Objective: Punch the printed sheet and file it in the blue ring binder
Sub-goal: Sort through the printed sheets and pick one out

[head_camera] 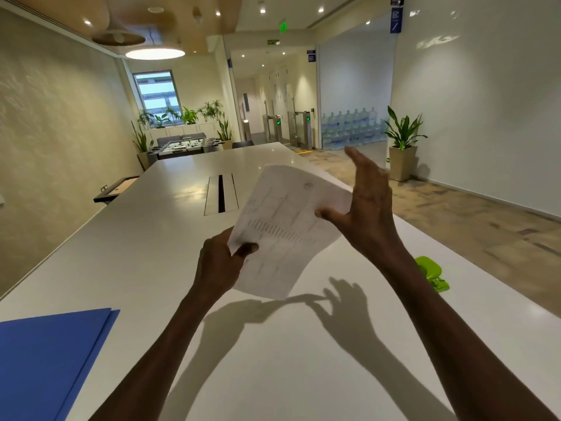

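Sheet in the air, punch waiting: we hold the printed page above the white table before any hole is made.

Our left hand pinches the printed sheet at its lower corner, thumb on top; our right hand nips the edge at three o'clock with the thumb, the other fingers spread loose. The sheet hangs clear of the table, slightly bowed. The green hole punch lies at four o'clock, well apart; the blue ring binder lies shut at eight o'clock. To punch cleanly, we judge, the sheet's long edge should be squared, centred and pushed fully into the punch slot, held flat while pressing.
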### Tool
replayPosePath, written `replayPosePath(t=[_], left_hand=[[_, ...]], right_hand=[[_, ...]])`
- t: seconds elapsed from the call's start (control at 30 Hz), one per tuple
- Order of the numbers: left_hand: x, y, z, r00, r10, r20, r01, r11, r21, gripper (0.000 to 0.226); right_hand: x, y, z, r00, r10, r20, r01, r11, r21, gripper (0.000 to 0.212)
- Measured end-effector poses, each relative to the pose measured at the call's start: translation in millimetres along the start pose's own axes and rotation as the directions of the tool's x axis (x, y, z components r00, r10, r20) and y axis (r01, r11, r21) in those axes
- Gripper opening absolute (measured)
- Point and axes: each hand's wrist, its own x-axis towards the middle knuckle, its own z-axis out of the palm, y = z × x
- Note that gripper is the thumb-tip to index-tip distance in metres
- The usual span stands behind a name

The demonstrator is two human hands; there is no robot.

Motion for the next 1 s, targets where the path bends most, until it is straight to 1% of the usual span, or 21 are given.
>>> replayPosePath(t=[0.03,0.07,0.13,0.17,0.23,0.27,0.3,0.33,0.4,0.43,0.47,0.53,0.57,0.6,0.63,0.7,0.77,0.8,0.83,0.93,1.0], left_hand=[[1,1,-1,0.999,0.041,0.012,-0.041,0.998,0.039,0.037],[2,1,-3,0.997,0.074,0.029,-0.076,0.995,0.071,0.037],[2,1,-5,0.99,0.128,0.064,-0.135,0.984,0.117,0.036],[2,0,-6,0.985,0.158,0.071,-0.167,0.975,0.144,0.035],[3,-2,-8,0.971,0.233,0.048,-0.238,0.952,0.192,0.031],[3,-3,-9,0.963,0.269,0.001,-0.263,0.942,0.206,0.031],[3,-5,-11,0.957,0.279,-0.076,-0.258,0.944,0.204,0.037],[2,-7,-13,0.952,0.249,-0.18,-0.22,0.961,0.168,0.05],[1,-11,-17,0.919,0.104,-0.381,-0.119,0.993,-0.018,0.087],[1,-14,-19,0.905,0.013,-0.425,-0.076,0.989,-0.131,0.102],[1,-15,-21,0.903,-0.09,-0.42,-0.014,0.971,-0.237,0.112],[2,-16,-23,0.905,-0.284,-0.316,0.118,0.883,-0.455,0.119],[2,-16,-24,0.912,-0.34,-0.229,0.158,0.806,-0.57,0.114],[3,-18,-26,0.926,-0.358,-0.124,0.192,0.726,-0.661,0.105],[4,-18,-28,0.94,-0.339,-0.019,0.227,0.668,-0.709,0.09],[1,-18,-29,0.948,-0.293,0.123,0.291,0.645,-0.706,0.065],[-2,-19,-23,0.947,-0.297,0.122,0.299,0.679,-0.671,0.043],[-4,-18,-19,0.946,-0.314,0.085,0.292,0.706,-0.645,0.036],[-6,-18,-15,0.941,-0.337,0.045,0.291,0.729,-0.619,0.034],[-11,-21,-2,0.917,-0.394,-0.06,0.295,0.772,-0.563,0.041],[-19,-27,7,0.904,-0.418,-0.094,0.311,0.792,-0.525,0.05]], right_hand=[[2,-3,-4,0.998,-0.021,0.058,0.02,1.0,0.014,0.098],[3,-7,-6,0.991,-0.009,0.132,0.001,0.998,0.064,0.095],[2,-10,-8,0.966,0.048,0.253,-0.094,0.98,0.175,0.086],[0,-9,-8,0.96,0.06,0.272,-0.117,0.973,0.201,0.075],[-3,-4,-7,0.964,0.056,0.262,-0.121,0.963,0.24,0.042],[-5,-1,-6,0.966,0.065,0.251,-0.134,0.954,0.267,0.028],[-6,3,-5,0.966,0.087,0.242,-0.16,0.94,0.302,0.021],[-7,7,-5,0.965,0.111,0.237,-0.191,0.918,0.348,0.02],[-6,13,-6,0.962,0.154,0.224,-0.244,0.853,0.462,0.024],[-6,16,-8,0.957,0.185,0.221,-0.276,0.81,0.517,0.025],[-5,18,-11,0.949,0.225,0.222,-0.313,0.762,0.567,0.026],[-4,24,-13,0.928,0.29,0.235,-0.372,0.675,0.637,0.034],[-5,27,-13,0.919,0.307,0.25,-0.393,0.638,0.662,0.037],[-7,30,-11,0.908,0.322,0.268,-0.416,0.609,0.676,0.038],[-10,33,-7,0.896,0.341,0.285,-0.441,0.591,0.676,0.037],[-18,36,2,0.873,0.4,0.279,-0.478,0.59,0.65,0.031],[-27,37,11,0.863,0.456,0.218,-0.485,0.624,0.613,0.024],[-32,36,16,0.864,0.469,0.184,-0.478,0.646,0.595,0.021],[-36,33,21,0.867,0.473,0.155,-0.467,0.666,0.581,0.018],[-48,27,33,0.875,0.472,0.106,-0.446,0.704,0.552,0.013],[-56,29,41,0.876,0.468,0.117,-0.452,0.711,0.539,0.013]])
